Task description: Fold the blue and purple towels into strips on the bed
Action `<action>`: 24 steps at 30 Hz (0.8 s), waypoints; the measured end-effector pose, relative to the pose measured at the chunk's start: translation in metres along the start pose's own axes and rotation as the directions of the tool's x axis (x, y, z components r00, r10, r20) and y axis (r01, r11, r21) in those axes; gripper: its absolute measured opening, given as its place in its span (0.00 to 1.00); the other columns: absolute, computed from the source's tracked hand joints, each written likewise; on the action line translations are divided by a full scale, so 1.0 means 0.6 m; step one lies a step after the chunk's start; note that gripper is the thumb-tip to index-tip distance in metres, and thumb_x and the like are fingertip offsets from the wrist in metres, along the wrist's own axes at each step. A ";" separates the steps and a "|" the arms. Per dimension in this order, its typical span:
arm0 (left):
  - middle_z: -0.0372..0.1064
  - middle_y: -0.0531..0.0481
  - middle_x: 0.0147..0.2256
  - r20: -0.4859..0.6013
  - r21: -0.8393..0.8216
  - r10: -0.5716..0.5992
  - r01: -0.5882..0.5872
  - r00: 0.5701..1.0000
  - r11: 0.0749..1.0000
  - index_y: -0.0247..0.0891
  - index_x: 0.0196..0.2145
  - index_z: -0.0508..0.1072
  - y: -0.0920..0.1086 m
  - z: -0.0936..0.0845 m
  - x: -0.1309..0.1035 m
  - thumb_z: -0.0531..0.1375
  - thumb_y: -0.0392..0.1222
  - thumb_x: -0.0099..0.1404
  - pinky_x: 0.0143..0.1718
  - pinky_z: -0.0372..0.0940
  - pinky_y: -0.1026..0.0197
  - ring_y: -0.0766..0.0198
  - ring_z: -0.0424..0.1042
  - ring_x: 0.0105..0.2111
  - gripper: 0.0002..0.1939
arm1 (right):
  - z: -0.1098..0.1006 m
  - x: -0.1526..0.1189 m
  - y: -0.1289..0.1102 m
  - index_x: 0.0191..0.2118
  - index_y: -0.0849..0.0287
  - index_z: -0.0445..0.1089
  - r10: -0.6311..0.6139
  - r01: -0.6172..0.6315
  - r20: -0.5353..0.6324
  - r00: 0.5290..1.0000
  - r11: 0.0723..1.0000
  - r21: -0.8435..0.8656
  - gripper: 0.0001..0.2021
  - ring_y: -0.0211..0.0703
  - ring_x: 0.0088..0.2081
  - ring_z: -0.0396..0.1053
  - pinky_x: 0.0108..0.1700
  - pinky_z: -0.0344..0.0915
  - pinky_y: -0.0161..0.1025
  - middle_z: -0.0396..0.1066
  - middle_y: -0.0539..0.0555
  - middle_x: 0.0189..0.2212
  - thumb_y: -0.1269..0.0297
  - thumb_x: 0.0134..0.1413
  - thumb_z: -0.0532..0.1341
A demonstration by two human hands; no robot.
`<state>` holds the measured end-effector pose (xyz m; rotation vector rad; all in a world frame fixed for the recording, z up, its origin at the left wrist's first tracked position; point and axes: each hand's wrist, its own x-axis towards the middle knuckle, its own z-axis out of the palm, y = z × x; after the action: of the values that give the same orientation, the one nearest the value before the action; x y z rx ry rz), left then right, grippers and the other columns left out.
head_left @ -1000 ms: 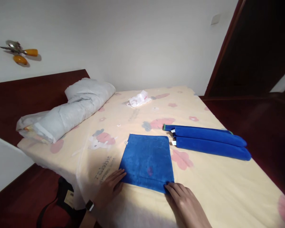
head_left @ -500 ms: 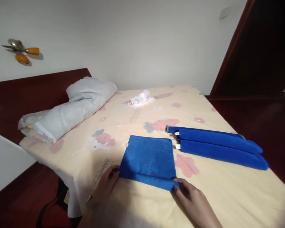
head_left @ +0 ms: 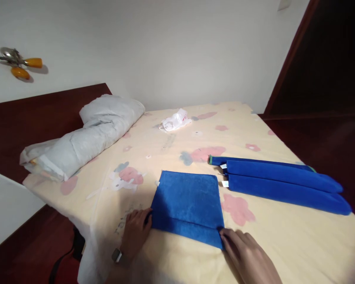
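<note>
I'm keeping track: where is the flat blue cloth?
In the head view, the cloth lies low centre on the bed, between left hand and right hand, left of the blue bundles.

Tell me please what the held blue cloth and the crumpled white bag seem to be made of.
The blue cloth looks like plush synthetic fabric, perhaps microfibre, matte: its short nap shows patchy shading. The white bag looks like thin plastic film, slightly glossy, given its sharp crinkles.

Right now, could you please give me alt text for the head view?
The right hand pinches a blue cloth near its front right corner, while the left hand touches its left edge. It lies creased on a patterned bed, more blue cloths to its right, a white bag beyond and a grey bundle by the headboard.
</note>
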<state>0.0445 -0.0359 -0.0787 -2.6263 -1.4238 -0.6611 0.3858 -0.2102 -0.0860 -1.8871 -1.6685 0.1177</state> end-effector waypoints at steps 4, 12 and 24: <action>0.76 0.45 0.44 -0.174 0.011 0.092 -0.091 0.980 0.996 0.43 0.47 0.76 0.030 -0.023 -0.011 0.56 0.40 0.72 0.51 0.66 0.46 0.51 0.74 0.47 0.11 | 0.003 0.003 -0.006 0.48 0.53 0.74 -0.148 0.121 -0.144 0.978 0.976 -0.180 0.13 0.54 0.41 0.72 0.40 0.72 0.49 0.74 0.60 0.46 0.59 0.62 0.56; 0.58 0.49 0.66 0.226 -0.228 0.529 -0.483 0.818 0.845 0.45 0.69 0.56 0.102 -0.015 -0.013 0.51 0.38 0.75 0.67 0.56 0.49 0.56 0.57 0.66 0.27 | 0.039 0.003 -0.044 0.63 0.56 0.65 -0.494 0.479 -0.037 0.869 0.857 -0.192 0.21 0.49 0.55 0.71 0.53 0.72 0.44 0.70 0.54 0.59 0.62 0.66 0.57; 0.68 0.51 0.60 0.227 -0.504 0.235 -0.092 0.945 0.859 0.48 0.57 0.70 -0.038 -0.005 0.001 0.55 0.31 0.64 0.64 0.62 0.50 0.58 0.67 0.60 0.25 | 0.024 0.009 0.013 0.58 0.57 0.71 -0.276 0.280 0.084 0.957 0.959 -0.036 0.22 0.50 0.55 0.72 0.55 0.72 0.47 0.74 0.55 0.54 0.69 0.59 0.54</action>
<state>0.0253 -0.0232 -0.0789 -3.3127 -1.1849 -0.7300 0.3870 -0.2000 -0.0998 -1.6784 -1.9885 0.0382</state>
